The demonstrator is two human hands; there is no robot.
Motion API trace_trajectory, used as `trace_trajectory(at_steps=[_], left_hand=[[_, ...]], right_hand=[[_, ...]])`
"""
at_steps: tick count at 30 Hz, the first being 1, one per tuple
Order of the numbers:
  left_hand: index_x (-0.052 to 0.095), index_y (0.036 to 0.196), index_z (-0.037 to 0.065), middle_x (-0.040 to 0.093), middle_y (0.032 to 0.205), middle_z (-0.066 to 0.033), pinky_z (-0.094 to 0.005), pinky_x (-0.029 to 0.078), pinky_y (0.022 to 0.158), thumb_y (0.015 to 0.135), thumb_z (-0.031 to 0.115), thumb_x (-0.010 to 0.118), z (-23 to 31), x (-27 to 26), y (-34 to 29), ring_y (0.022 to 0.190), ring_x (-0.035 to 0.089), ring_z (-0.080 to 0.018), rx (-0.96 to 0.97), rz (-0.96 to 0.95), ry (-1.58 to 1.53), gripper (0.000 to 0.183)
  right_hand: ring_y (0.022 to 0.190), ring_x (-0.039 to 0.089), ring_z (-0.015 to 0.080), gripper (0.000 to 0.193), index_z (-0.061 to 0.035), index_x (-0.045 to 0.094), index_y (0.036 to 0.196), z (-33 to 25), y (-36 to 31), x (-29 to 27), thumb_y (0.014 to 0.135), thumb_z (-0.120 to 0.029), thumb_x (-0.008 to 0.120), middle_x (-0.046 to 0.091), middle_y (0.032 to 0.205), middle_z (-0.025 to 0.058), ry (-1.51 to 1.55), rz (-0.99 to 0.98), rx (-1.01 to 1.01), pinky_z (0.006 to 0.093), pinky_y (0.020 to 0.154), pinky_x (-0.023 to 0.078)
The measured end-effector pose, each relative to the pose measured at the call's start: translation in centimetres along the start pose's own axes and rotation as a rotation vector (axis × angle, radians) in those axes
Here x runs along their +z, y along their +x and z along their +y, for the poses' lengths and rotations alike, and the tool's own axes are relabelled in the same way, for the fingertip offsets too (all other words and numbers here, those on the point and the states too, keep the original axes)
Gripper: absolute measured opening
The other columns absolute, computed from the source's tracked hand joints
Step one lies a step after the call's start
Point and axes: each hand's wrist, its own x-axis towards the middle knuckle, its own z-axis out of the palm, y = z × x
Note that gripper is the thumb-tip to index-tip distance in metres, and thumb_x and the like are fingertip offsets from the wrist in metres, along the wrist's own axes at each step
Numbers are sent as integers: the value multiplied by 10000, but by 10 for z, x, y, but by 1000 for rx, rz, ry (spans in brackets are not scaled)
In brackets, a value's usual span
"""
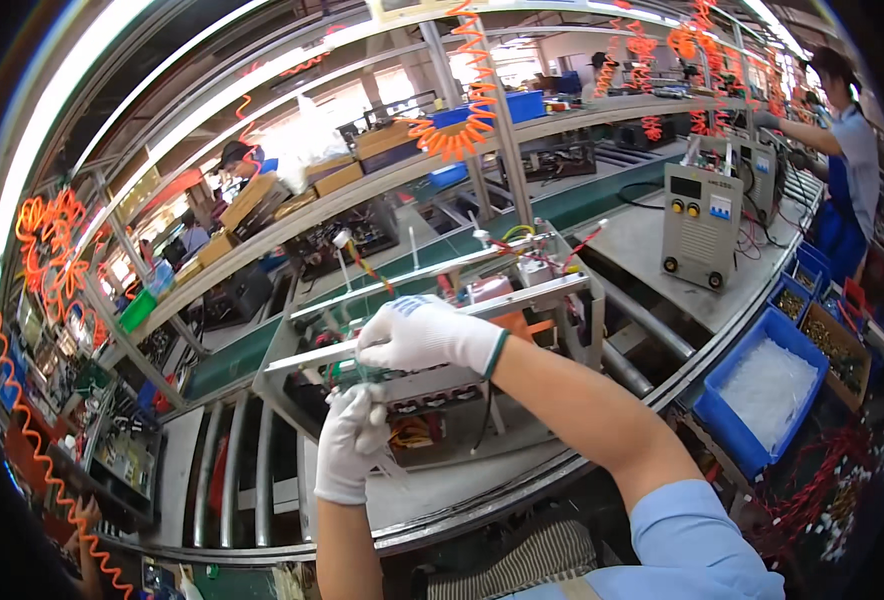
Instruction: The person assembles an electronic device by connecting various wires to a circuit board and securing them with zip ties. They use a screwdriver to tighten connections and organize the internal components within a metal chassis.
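In front of me stands a machine with an open grey metal frame [562,288], wires, electronic parts and fans inside. My left hand [350,440], in a white knit glove, is at its front left corner, fingers curled and pinched together. Just above it, my right hand [427,335], also gloved, reaches over the front top rail with its fingers bent down and closed. Thin greenish wires show between the two hands. What either pinches is too small and covered to name. A yellow and red wire bundle [414,432] lies low inside the frame.
The machine sits on a roller conveyor [232,470]. Farther right stands a finished-looking grey metal cabinet [700,225] with knobs. Blue bins [767,390], one holding clear plastic pieces, line the right side. Orange coiled hoses [477,90] hang overhead. A person [847,150] works at far right.
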Motion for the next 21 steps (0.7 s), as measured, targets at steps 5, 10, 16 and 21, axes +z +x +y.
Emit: trace_trajectory(at_steps=[5, 10, 16, 21], left_hand=[[671, 1027, 4, 668, 847, -99, -287, 451, 600, 899, 72, 592, -4, 18, -13, 617, 566, -190, 319, 267, 650, 165], [661, 1065, -24, 643, 848, -71, -205, 364, 468, 926, 65, 596, 0, 29, 12, 586, 538, -75, 295, 320, 549, 178], [629, 1098, -27, 605, 710, -33, -164, 367, 513, 943, 85, 567, 10, 30, 8, 561, 519, -62, -6, 250, 333, 201], [622, 1093, 13, 604, 709, 4, -155, 304, 421, 963, 116, 571, 7, 37, 14, 474, 450, -9, 142, 321, 266, 174]], right_hand=[[994, 673, 332, 337, -155, 653, 1163, 17, 6, 7, 892, -341, 576, 703, 1062, 156, 42, 75, -53, 402, 858, 518], [764, 683, 268, 598, -37, 444, 1402, 33, 22, 28, 904, -304, 642, 697, 926, 150, 48, 188, -69, 350, 682, 530], [613, 571, 121, 734, 12, 277, 1496, 15, 19, 15, 897, -180, 657, 651, 917, 104, 229, 32, 75, 278, 554, 489], [602, 520, 92, 662, 16, 334, 1465, 23, 21, 15, 887, -94, 636, 606, 890, 76, 352, 10, 54, 255, 518, 454]])
